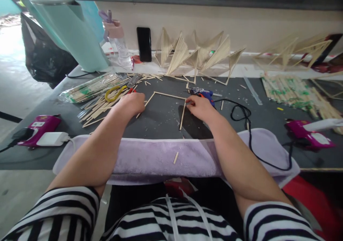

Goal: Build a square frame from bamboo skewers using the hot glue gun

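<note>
Three thin sticks joined end to end form an open-sided frame [170, 95] on the grey table [160, 121]. My right hand [198, 106] has its fingers pinched at the frame's right corner. My left hand [135, 103] is beside the frame's left stick, over the loose sticks [98, 108], with its fingers curled and their tips hidden. Yellow-handled scissors [115, 93] lie just left of that hand. Behind my right hand is a blue glue gun [206, 93], partly covered.
Stick structures [184, 53] and a black phone [144, 44] stand along the back. Bagged sticks [289, 91] lie at the right. A black cable [249, 137] crosses the lilac cloth [160, 157]. Magenta power blocks [44, 123] sit at both sides.
</note>
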A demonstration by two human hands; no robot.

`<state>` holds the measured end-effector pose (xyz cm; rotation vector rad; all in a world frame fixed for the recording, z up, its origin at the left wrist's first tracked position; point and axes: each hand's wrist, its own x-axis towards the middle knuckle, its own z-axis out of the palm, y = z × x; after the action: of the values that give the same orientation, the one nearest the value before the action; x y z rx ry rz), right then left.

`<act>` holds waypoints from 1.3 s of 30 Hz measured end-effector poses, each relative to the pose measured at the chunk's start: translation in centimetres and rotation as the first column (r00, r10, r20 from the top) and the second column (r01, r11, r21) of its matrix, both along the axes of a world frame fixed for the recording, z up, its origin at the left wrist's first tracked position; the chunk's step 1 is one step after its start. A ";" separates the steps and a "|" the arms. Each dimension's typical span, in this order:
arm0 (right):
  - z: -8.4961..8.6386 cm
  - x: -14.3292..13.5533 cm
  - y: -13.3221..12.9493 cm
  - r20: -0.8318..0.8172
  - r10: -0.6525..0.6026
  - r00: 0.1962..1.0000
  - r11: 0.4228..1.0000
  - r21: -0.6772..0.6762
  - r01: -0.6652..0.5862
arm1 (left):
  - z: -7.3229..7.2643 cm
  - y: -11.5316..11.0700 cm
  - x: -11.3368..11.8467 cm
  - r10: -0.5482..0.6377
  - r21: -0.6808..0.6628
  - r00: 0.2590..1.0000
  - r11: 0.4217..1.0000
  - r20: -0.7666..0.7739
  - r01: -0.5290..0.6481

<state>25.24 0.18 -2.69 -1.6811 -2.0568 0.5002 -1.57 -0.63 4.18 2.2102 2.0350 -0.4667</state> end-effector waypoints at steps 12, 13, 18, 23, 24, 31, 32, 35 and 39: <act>1.6 -3.0 -3.2 -0.259 0.548 0.795 0.831 0.063 -0.553 | -0.7 -4.2 5.0 -0.414 0.273 0.894 0.892 0.170 0.361; 1.6 -3.1 -3.3 -0.242 0.562 0.791 0.823 0.063 -0.565 | -0.7 -4.3 5.3 -0.429 0.272 0.887 0.886 0.169 0.377; 1.8 -1.6 -2.7 -0.047 0.491 0.870 0.869 -0.043 -0.493 | -0.9 -3.8 4.8 -0.399 0.329 0.906 0.882 0.144 0.337; 2.0 0.4 -1.8 0.169 0.395 0.903 0.915 -0.157 -0.371 | -2.0 -2.2 3.4 -0.459 0.337 0.876 0.856 0.146 0.392; 1.9 0.4 -1.8 0.169 0.421 0.891 0.902 -0.182 -0.392 | -2.3 -2.1 3.4 -0.505 0.309 0.848 0.842 0.163 0.442; 1.7 -0.5 -1.4 0.167 0.421 0.891 0.895 -0.234 -0.379 | -3.6 -2.6 4.7 -0.662 0.122 0.720 0.748 0.206 0.653; 1.7 -0.5 -1.3 0.185 0.404 0.896 0.905 -0.226 -0.361 | -3.6 -2.6 4.7 -0.660 0.116 0.721 0.749 0.211 0.652; 1.4 -0.6 -1.1 0.212 0.375 0.902 0.922 -0.187 -0.339 | -3.4 -2.7 4.8 -0.656 0.107 0.723 0.752 0.216 0.650; 1.2 -0.7 -1.1 0.214 0.367 0.905 0.928 -0.148 -0.341 | -3.1 -2.8 4.7 -0.662 0.095 0.717 0.746 0.218 0.659</act>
<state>24.50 -0.87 -1.48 -1.4853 -2.5776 0.5542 3.10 -3.40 1.09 2.7998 1.0700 -0.2100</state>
